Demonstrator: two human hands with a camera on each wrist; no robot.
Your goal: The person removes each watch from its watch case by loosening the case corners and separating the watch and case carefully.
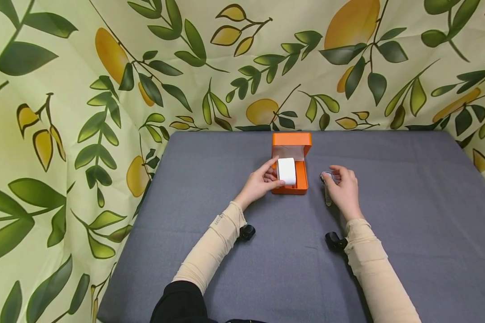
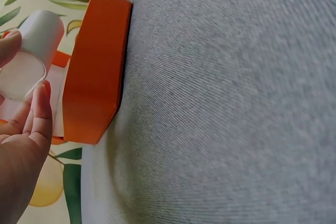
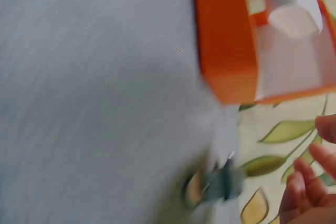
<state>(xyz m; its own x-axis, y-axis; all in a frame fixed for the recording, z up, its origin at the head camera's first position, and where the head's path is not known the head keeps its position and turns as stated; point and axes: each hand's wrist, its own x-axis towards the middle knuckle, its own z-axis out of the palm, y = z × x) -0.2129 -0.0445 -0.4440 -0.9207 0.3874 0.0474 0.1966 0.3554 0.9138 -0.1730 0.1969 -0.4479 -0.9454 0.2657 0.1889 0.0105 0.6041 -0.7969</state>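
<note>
An orange box [image 1: 292, 140] stands open at the middle of the grey table, lid upright at the back; it also fills the left wrist view [image 2: 97, 66] and the right wrist view [image 3: 223, 35]. My left hand [image 1: 275, 172] pinches a white rolled cushion [image 1: 288, 171] between thumb and fingers, holding it over the box's tray [image 2: 31, 51]. A watch [image 1: 326, 177] lies on the cloth just right of the box, strap pointing toward me. My right hand [image 1: 339, 179] hovers beside it with fingers [image 3: 310, 192] loosely curled; the blurred watch [image 3: 212, 186] lies apart from them.
Grey cloth [image 1: 388, 202] covers the table, with bare stretches left and right of the box. A leaf-and-lemon patterned backdrop [image 1: 105, 89] hangs close behind and along both sides. Black wrist cameras [image 1: 334, 241] sit under both forearms.
</note>
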